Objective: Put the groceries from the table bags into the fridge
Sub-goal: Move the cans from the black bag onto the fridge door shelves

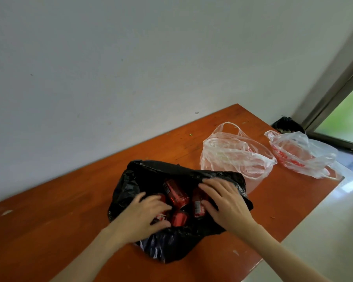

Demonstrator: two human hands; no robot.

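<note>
An open black plastic bag [130, 186] lies on the orange-brown wooden table [59, 200]; several red drink cans lie inside it. My left hand [145, 216] reaches into the bag from the left, its fingers and thumb curled round a red can [160, 217] that is mostly hidden. My right hand [224, 202] comes in from the right, fingers over the bag's rim and thumb against another red can [198, 206], gripping it. Two more cans [175, 193] [179, 218] lie loose between my hands. The fridge is out of view.
A crumpled clear plastic bag [232, 155] sits behind the black one, and a second clear bag with red print [300, 153] lies near the table's right corner. A dark bag [286, 124] sits in the room corner. A white wall runs along the table's far side.
</note>
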